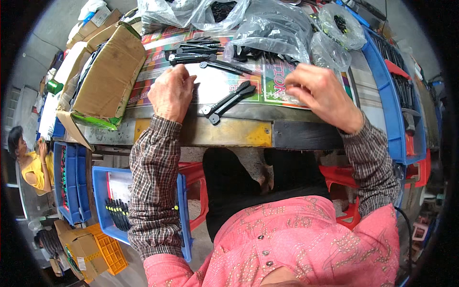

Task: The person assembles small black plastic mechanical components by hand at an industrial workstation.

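My left hand (pixel 171 93) is curled over the near left part of the table, its fingertips turned away; whatever it may hold is hidden. My right hand (pixel 326 95) hovers at the right with bent fingers close to the thumb, and I cannot make out anything between them. Between the hands lies a pair of long black plastic pieces with round pivot ends (pixel 229 102), side by side at a slant near the table edge. Beyond them a similar black piece (pixel 224 66) rests in front of a loose pile of black pieces (pixel 196 49).
Clear plastic bags (pixel 272 28) of black parts line the back. An open cardboard box (pixel 110 71) stands left, a blue crate (pixel 389 91) right. Below left sits another blue crate (pixel 99 201) by a red stool (pixel 193 191). A person in yellow (pixel 36 167) is far left.
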A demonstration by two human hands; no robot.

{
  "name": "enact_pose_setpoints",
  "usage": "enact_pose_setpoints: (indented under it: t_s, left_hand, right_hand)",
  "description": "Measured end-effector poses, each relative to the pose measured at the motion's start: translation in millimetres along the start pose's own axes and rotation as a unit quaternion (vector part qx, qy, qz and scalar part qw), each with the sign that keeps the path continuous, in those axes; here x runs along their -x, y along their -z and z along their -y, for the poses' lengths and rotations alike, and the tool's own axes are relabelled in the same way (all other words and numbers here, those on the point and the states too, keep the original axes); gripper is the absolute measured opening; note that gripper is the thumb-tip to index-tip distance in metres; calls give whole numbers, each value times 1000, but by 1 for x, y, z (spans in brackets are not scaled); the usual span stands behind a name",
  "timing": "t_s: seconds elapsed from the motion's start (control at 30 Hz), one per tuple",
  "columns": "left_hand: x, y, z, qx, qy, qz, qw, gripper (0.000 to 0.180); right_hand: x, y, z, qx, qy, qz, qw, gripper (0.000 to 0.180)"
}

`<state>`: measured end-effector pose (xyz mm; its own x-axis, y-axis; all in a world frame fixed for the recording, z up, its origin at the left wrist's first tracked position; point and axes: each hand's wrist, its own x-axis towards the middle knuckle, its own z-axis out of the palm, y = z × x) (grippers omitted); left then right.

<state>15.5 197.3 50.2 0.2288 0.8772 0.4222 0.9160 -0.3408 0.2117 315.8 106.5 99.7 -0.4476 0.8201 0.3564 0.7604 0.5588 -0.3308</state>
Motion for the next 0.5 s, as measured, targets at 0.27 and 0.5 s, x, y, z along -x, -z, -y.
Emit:
enact_pose_setpoints:
  t_s: [0.27,0.5]
  left_hand:
    - [-14,4,16,-50,76,58,994,44]
    - [-8,6,19,-11,99,35,994,23]
  right_hand:
    - [-35,-17,-43,112,7,13,994,12]
    - [-57,-35,-54,176,36,-16,984,17]
